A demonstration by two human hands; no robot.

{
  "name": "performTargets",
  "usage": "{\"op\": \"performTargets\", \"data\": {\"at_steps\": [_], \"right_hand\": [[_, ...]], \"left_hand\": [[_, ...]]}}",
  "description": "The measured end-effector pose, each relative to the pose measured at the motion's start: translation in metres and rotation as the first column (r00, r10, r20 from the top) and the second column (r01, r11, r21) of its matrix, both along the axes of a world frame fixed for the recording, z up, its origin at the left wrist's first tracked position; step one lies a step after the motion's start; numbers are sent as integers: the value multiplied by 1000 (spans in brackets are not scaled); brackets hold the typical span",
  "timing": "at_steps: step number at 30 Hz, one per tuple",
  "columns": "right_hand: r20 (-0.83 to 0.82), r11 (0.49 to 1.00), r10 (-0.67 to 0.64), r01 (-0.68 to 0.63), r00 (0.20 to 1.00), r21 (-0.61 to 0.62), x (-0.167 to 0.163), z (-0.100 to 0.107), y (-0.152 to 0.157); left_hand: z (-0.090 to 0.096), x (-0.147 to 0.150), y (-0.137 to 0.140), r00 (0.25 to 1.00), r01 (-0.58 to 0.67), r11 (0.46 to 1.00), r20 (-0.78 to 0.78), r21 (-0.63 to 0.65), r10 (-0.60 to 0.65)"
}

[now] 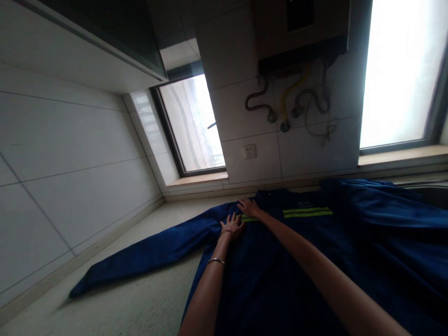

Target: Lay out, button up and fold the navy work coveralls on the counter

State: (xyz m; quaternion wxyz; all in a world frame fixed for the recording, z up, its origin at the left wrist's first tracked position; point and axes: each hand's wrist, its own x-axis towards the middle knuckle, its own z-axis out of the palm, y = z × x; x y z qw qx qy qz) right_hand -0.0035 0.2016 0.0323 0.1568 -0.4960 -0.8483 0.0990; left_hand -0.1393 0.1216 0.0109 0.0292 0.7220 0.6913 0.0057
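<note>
A dark blue work jacket with yellow-green stripes is spread out over the countertop, its collar towards the wall. One sleeve stretches out to the left. My left hand, with a bracelet on the wrist and a bangle on the forearm, lies with spread fingers near the sleeve's shoulder seam. Just beyond it, my right hand rests flat on the shoulder beside the collar. Neither hand grips the cloth. On the right side the fabric is bunched in folds.
The pale countertop shows at the left, bordered by a tiled wall. A water heater with pipes hangs above a wall socket. Windows stand on both sides. A dark basin edge shows at far right.
</note>
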Motion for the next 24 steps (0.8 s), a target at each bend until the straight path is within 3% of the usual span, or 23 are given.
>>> {"op": "performTargets", "data": {"at_steps": [6,9,12,15,18,21,24], "right_hand": [[152,985,-102,78,983,156,103,8,-52],[286,974,-226,220,931,53,158,4,-81],[351,911,-338,397,873,-110,197,-8,-104],[276,915,-366,398,889,-71,217,-19,-121],[240,921,-381,388,893,20,219,-22,-132],[252,917,-390,397,886,25,215,-19,-137],[254,917,-394,398,883,39,213,-16,-141]], "left_hand": [[-2,0,2,1000,9,1000,-16,26,-8],[-1,1,1,1000,27,999,-9,27,-27],[2,3,-2,999,32,999,-21,25,-32],[7,9,-11,997,35,998,-65,56,-31],[13,16,-24,987,73,980,-152,187,-45],[19,18,-39,977,126,946,-202,298,-67],[25,11,-55,990,13,956,-139,292,29]]}}
